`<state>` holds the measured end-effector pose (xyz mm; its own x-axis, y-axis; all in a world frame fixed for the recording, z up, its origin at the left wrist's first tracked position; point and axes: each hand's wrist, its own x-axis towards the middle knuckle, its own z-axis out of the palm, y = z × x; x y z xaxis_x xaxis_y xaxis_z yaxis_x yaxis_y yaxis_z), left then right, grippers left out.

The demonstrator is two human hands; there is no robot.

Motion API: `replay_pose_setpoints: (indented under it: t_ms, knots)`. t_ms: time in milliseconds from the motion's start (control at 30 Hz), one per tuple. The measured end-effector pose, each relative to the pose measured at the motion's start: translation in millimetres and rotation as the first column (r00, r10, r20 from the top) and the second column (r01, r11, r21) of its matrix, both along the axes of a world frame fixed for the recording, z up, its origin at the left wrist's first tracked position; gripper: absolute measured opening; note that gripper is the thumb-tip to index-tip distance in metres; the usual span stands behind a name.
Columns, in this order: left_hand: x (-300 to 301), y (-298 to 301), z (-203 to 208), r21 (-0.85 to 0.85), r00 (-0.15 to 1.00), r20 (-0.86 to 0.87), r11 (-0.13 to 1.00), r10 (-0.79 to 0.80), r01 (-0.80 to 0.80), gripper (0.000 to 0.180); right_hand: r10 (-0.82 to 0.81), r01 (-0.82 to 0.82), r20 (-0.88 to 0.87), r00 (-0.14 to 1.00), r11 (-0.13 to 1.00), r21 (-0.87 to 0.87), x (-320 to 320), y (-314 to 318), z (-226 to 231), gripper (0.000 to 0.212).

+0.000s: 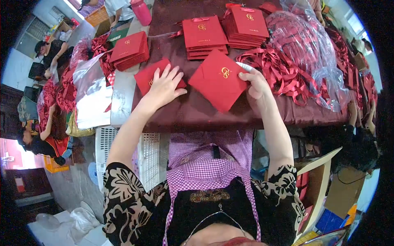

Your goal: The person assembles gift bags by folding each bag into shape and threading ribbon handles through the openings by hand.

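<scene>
My left hand [163, 87] lies with fingers spread on a small red paper gift bag [143, 82] that rests flat at the table's near edge. In my right hand [257, 83] is another red paper gift bag [217, 86], gripped at its right corner with the thumb on the front. It is tilted into a diamond and bears a gold emblem. Something white [245, 66] shows by the fingers behind it; I cannot make out what. The two bags are apart. Beyond them stand stacks of similar bags, a middle one [205, 33] and a right one [250, 24].
Another bag stack [129, 49] stands at the left. Loose red ribbons [279, 78] and a clear plastic bag of ribbons [303, 45] lie on the right of the dark red tablecloth [295, 115]. A pink bottle [141, 12] stands far left. People work on both sides.
</scene>
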<state>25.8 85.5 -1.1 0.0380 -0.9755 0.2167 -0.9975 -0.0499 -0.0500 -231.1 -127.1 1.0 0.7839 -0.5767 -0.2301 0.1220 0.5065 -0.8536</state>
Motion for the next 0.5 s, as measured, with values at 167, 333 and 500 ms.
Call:
replay_pose_setpoints:
  t_ms: [167,333,500]
  knots:
    - [5.4,9.0,-2.8,0.081,0.999,0.028,0.996,0.023,-0.025,0.056,-0.205,0.194,0.034,0.978,0.96,0.2,8.6,25.7,-0.6,0.042]
    - [17.4,23.2,4.1,0.106,0.996,0.043,0.991,0.081,-0.086,0.055,-0.111,0.114,-0.029,0.993,0.987,0.114,9.4,26.7,-4.2,0.045]
    - [7.9,16.1,33.4,-0.172,0.981,-0.192,0.984,0.008,-0.042,0.055,0.162,-0.169,-0.097,0.982,0.983,-0.073,22.9,9.0,20.2,0.05]
